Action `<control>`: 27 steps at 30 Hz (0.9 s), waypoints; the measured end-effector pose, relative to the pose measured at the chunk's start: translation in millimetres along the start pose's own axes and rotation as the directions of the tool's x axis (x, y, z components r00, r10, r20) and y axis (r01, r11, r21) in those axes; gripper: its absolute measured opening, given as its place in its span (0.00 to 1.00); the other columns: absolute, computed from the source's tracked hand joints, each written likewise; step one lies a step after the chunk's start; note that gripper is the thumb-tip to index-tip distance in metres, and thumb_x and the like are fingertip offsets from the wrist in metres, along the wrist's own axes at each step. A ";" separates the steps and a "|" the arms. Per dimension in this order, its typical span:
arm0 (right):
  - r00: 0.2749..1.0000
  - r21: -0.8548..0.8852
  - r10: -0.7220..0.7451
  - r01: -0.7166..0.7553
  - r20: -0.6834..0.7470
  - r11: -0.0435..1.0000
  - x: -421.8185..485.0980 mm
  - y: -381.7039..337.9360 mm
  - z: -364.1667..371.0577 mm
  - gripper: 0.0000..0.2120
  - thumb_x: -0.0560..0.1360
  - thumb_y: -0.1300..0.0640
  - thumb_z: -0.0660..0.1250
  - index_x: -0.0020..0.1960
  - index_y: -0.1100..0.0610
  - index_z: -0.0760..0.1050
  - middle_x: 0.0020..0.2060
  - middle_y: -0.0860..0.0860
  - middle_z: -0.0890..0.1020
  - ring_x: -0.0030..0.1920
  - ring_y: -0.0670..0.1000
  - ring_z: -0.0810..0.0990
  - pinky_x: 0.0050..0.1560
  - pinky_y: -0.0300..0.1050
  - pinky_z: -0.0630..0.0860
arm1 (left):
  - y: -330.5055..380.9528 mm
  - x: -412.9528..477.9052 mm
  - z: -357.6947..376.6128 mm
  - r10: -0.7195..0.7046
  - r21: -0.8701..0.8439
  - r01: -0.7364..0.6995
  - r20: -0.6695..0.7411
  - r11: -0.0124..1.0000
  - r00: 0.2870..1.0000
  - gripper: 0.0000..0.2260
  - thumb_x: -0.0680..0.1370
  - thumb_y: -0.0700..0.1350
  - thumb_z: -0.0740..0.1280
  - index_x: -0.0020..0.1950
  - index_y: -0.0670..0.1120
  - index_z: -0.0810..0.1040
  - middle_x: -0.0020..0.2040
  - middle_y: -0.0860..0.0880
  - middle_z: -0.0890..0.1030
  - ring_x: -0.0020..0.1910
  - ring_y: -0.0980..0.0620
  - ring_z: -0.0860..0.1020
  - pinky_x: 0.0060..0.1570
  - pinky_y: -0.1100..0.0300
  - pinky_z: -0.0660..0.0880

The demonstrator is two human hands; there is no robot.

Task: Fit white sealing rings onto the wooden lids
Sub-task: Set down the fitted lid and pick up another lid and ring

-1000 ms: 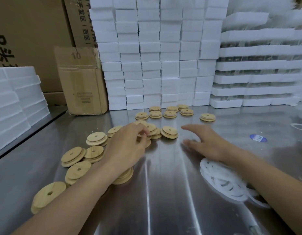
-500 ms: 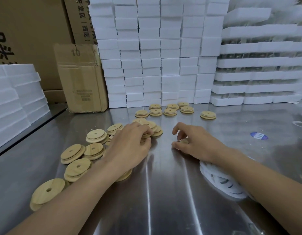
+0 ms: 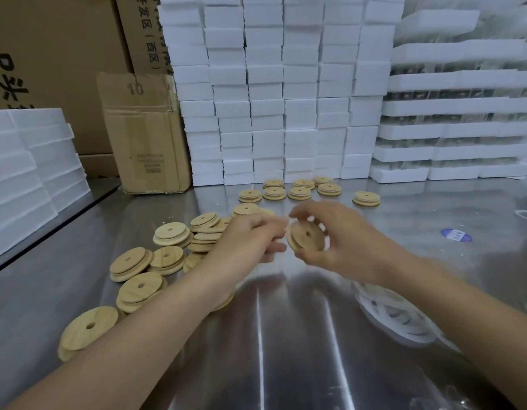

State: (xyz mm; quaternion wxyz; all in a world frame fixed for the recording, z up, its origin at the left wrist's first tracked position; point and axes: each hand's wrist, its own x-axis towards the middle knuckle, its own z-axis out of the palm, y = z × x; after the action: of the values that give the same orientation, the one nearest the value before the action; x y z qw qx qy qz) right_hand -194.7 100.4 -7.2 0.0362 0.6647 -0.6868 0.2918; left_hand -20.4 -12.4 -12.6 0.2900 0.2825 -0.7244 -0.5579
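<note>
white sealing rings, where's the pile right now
In the head view, the ring pile lies on the steel table at lower right, partly under the right forearm.

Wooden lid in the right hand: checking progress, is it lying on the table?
No, the right hand holds the wooden lid above the steel table.

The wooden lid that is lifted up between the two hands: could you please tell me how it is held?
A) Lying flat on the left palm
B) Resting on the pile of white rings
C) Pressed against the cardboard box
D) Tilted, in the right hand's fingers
D: the wooden lid is tilted with the fingers of the right hand curled round it, while the left hand is only close beside its edge.
</note>
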 end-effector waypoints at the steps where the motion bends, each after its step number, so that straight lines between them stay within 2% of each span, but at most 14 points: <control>1: 0.991 0.057 -0.079 0.086 -0.106 0.995 0.6 -4.9 2.2 0.27 0.74 0.48 0.78 0.70 0.47 0.74 0.61 0.43 0.79 0.62 0.44 0.76 0.63 0.45 0.76 | 1.6 0.2 0.7 -0.005 -0.072 0.008 0.039 0.997 0.999 0.11 0.82 0.54 0.71 0.57 0.48 0.86 0.53 0.49 0.89 0.51 0.52 0.88 0.58 0.52 0.83; 2: 0.973 0.109 -0.140 0.161 -0.183 0.981 1.1 -9.7 3.3 0.27 0.74 0.51 0.79 0.70 0.48 0.74 0.62 0.43 0.79 0.64 0.44 0.76 0.63 0.42 0.77 | 2.4 -0.5 1.6 0.011 -0.112 -0.004 0.057 0.994 0.998 0.12 0.82 0.54 0.72 0.58 0.47 0.86 0.53 0.48 0.89 0.51 0.51 0.88 0.57 0.53 0.84; 4: 0.953 0.204 -0.200 0.247 -0.226 0.947 3.1 -15.1 0.6 0.31 0.73 0.53 0.81 0.72 0.48 0.73 0.64 0.41 0.78 0.67 0.45 0.77 0.63 0.36 0.77 | 3.3 -3.4 2.5 0.043 -0.187 -0.041 0.007 0.982 0.999 0.10 0.81 0.49 0.74 0.58 0.45 0.86 0.51 0.44 0.89 0.50 0.48 0.88 0.56 0.54 0.85; 6: 0.972 0.263 -0.147 0.193 -0.185 0.945 4.9 -11.7 -10.2 0.32 0.71 0.52 0.82 0.71 0.46 0.74 0.62 0.40 0.79 0.65 0.43 0.78 0.60 0.34 0.77 | 1.3 -1.9 2.3 0.045 -0.232 -0.060 -0.070 0.971 0.997 0.06 0.81 0.43 0.74 0.57 0.45 0.87 0.49 0.45 0.90 0.51 0.46 0.88 0.56 0.53 0.85; 7: 0.985 0.266 -0.084 0.122 -0.151 0.956 5.7 -4.6 -18.8 0.29 0.71 0.51 0.82 0.68 0.46 0.76 0.58 0.40 0.81 0.61 0.42 0.80 0.56 0.35 0.79 | -0.8 -0.4 2.1 0.036 -0.247 -0.055 -0.080 0.967 0.996 0.07 0.81 0.42 0.74 0.58 0.46 0.87 0.50 0.46 0.90 0.51 0.46 0.87 0.56 0.53 0.85; 8: 0.996 0.246 -0.011 0.034 -0.093 0.969 6.1 5.0 -29.6 0.23 0.71 0.50 0.82 0.64 0.45 0.78 0.53 0.41 0.82 0.55 0.42 0.82 0.51 0.36 0.79 | -2.0 0.5 1.8 0.029 -0.263 -0.047 -0.073 0.964 0.997 0.07 0.81 0.42 0.74 0.59 0.46 0.87 0.51 0.46 0.90 0.51 0.48 0.87 0.54 0.55 0.85; 10: 0.979 0.151 0.149 -0.170 0.140 0.974 3.8 25.3 -51.4 0.12 0.72 0.46 0.80 0.54 0.43 0.83 0.45 0.43 0.84 0.46 0.43 0.83 0.46 0.38 0.77 | -4.7 1.7 1.4 0.034 -0.281 -0.047 -0.049 0.959 0.998 0.09 0.81 0.41 0.74 0.61 0.45 0.86 0.52 0.46 0.89 0.50 0.51 0.86 0.52 0.56 0.85; 13: 0.782 -0.001 0.300 -0.357 0.546 0.934 -5.8 47.5 -68.4 0.08 0.73 0.45 0.79 0.51 0.41 0.85 0.47 0.41 0.86 0.46 0.40 0.83 0.49 0.40 0.76 | -9.5 2.3 1.6 0.071 -0.249 -0.076 -0.029 0.966 0.997 0.09 0.81 0.40 0.74 0.61 0.45 0.86 0.52 0.47 0.90 0.50 0.51 0.86 0.52 0.54 0.85; 14: 0.719 -0.032 0.319 -0.382 0.617 0.924 -8.6 50.1 -69.7 0.08 0.73 0.45 0.80 0.51 0.41 0.86 0.47 0.41 0.86 0.46 0.39 0.83 0.51 0.41 0.76 | -11.2 2.3 1.6 0.072 -0.247 -0.074 -0.017 0.966 0.997 0.09 0.81 0.40 0.74 0.61 0.45 0.85 0.52 0.48 0.89 0.50 0.51 0.86 0.51 0.54 0.86; 16: 0.676 -0.056 0.334 -0.398 0.657 0.916 -9.9 53.3 -69.1 0.09 0.72 0.47 0.80 0.51 0.43 0.86 0.47 0.41 0.87 0.46 0.39 0.83 0.56 0.43 0.76 | -13.4 2.6 0.8 0.055 -0.278 -0.048 0.018 0.959 0.998 0.09 0.81 0.40 0.74 0.61 0.44 0.85 0.51 0.47 0.89 0.50 0.51 0.86 0.49 0.56 0.86; 22: 0.684 -0.063 0.318 -0.371 0.656 0.927 -7.3 54.1 -64.1 0.04 0.74 0.51 0.80 0.45 0.48 0.85 0.44 0.45 0.86 0.47 0.44 0.82 0.62 0.46 0.75 | -13.9 3.6 -6.2 0.007 -0.376 0.015 0.057 0.927 0.998 0.10 0.81 0.42 0.73 0.62 0.42 0.85 0.59 0.41 0.87 0.58 0.43 0.86 0.48 0.58 0.83; 25: 0.699 -0.060 0.291 -0.335 0.653 0.940 -8.9 51.7 -61.2 0.04 0.75 0.55 0.78 0.43 0.50 0.84 0.42 0.46 0.86 0.45 0.43 0.81 0.57 0.45 0.74 | -15.4 5.2 -7.3 -0.006 -0.391 0.033 0.072 0.920 0.997 0.11 0.81 0.43 0.73 0.63 0.43 0.84 0.59 0.43 0.88 0.63 0.41 0.84 0.49 0.58 0.82; 26: 0.743 -0.013 0.261 -0.322 0.616 0.947 -8.1 47.7 -57.2 0.04 0.76 0.57 0.77 0.43 0.51 0.84 0.40 0.46 0.86 0.44 0.43 0.82 0.55 0.43 0.73 | -15.9 5.8 -7.3 -0.009 -0.387 0.037 0.075 0.921 0.997 0.11 0.81 0.43 0.73 0.63 0.44 0.84 0.59 0.43 0.88 0.64 0.41 0.84 0.50 0.57 0.82; 27: 0.829 0.096 0.213 -0.303 0.517 0.948 -6.0 41.9 -50.1 0.05 0.76 0.59 0.77 0.43 0.53 0.84 0.40 0.46 0.85 0.43 0.43 0.82 0.53 0.40 0.74 | -16.2 6.5 -7.1 -0.012 -0.382 0.041 0.076 0.923 0.997 0.11 0.81 0.43 0.73 0.63 0.44 0.85 0.58 0.43 0.88 0.64 0.41 0.84 0.51 0.56 0.81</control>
State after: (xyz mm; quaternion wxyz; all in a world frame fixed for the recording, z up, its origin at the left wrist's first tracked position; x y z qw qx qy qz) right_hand -250.1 125.9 16.8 -0.2411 0.6186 -0.7281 0.1704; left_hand -18.2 -25.3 -26.2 0.3058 0.2100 -0.6075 -0.7024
